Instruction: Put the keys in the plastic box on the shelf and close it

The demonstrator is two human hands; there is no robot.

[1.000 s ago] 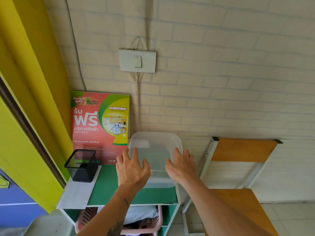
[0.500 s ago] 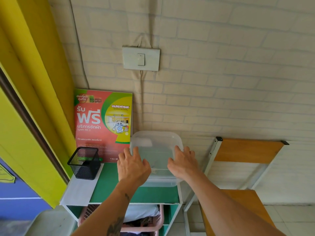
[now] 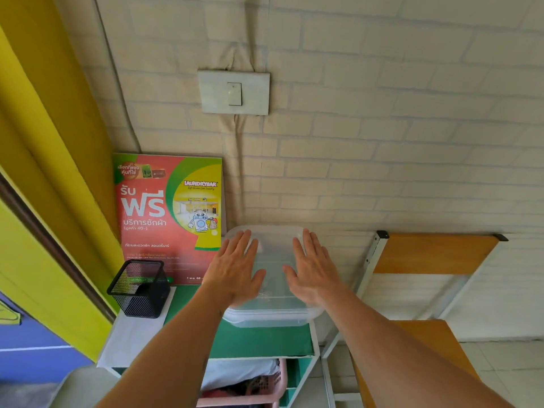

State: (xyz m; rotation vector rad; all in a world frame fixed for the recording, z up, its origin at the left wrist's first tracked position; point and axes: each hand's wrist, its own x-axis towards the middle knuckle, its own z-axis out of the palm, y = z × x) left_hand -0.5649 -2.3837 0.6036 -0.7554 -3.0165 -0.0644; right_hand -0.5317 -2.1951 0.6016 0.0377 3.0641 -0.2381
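A clear plastic box (image 3: pixel 272 315) with its lid on stands on the green top of the shelf (image 3: pixel 259 343), near the right edge. My left hand (image 3: pixel 234 270) lies flat on the left part of the lid, fingers stretched out. My right hand (image 3: pixel 313 270) lies flat on the right part in the same way. Neither hand holds anything. Through the cloudy plastic I cannot make out the keys.
A black mesh pen holder (image 3: pixel 139 288) stands at the shelf's left. A red and green laundry poster (image 3: pixel 170 216) leans on the brick wall under a light switch (image 3: pixel 234 92). A pink basket (image 3: pixel 253 387) sits below. A wooden chair (image 3: pixel 426 290) stands to the right.
Both hands have flattened and slid further forward over the lid, fingers now stretched out. The view has tilted down a little. The box has stayed in place.
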